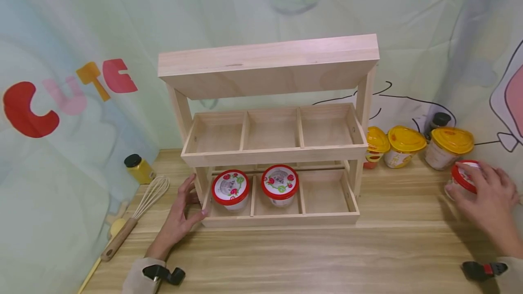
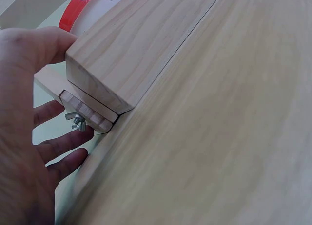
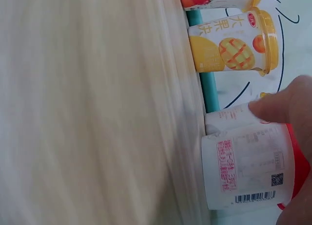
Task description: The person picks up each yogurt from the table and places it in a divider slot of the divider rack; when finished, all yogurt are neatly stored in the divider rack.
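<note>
A two-tier wooden rack [image 1: 282, 154] with divided trays stands in the middle of the head view. Two cups with red-rimmed strawberry lids, a left one [image 1: 230, 188] and a middle one [image 1: 280, 185], sit in its lower tray. My left hand [image 1: 180, 214] holds the rack's lower left corner, thumb at the front and fingers by the side; the left wrist view shows them around a wing nut [image 2: 78, 121]. At the far right, my right hand [image 1: 488, 192] grips another red-lidded cup [image 3: 248, 171] near its lid; this cup stands on the table.
Several yellow-lidded cups [image 1: 406, 142] line the back right, beside a black-capped jar [image 1: 439, 120]. To the left lie a whisk [image 1: 139, 214] and a yellow jar with a black cap [image 1: 140, 169]. A printed curtain [image 1: 229, 12] hangs behind the wooden table [image 1: 286, 257].
</note>
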Tool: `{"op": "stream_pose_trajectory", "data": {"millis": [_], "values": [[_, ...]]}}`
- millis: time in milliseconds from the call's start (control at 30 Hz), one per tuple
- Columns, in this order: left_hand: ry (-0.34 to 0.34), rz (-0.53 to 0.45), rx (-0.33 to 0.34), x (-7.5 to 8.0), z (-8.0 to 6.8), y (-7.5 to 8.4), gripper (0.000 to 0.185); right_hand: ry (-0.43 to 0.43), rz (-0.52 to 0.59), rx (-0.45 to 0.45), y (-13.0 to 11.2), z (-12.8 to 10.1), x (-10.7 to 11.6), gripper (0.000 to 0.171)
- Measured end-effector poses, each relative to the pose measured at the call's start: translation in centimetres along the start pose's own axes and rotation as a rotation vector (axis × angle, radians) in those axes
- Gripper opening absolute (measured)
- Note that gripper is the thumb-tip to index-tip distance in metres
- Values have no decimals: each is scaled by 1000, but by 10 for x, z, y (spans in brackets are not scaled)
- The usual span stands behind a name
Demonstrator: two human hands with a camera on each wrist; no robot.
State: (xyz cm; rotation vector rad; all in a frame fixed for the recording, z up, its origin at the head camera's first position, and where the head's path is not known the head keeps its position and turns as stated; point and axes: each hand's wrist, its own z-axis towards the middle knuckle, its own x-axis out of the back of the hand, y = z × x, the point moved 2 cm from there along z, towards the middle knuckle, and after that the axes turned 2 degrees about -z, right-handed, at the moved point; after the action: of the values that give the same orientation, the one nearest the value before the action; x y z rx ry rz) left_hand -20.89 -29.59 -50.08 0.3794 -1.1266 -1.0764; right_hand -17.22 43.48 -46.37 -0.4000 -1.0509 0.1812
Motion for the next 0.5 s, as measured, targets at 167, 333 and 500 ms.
{"op": "stream_pose_trajectory", "data": {"millis": [167, 333, 500], "values": [[2, 6, -5, 0, 0, 1, 104, 24, -25, -3, -4, -1, -3, 52], [4, 5, -9, 0, 1, 1, 104, 30, -41, -39, -7, -2, -4, 61], [6, 2, -17, 0, 1, 1, 104, 28, -42, -47, -6, -1, -6, 61]]}}
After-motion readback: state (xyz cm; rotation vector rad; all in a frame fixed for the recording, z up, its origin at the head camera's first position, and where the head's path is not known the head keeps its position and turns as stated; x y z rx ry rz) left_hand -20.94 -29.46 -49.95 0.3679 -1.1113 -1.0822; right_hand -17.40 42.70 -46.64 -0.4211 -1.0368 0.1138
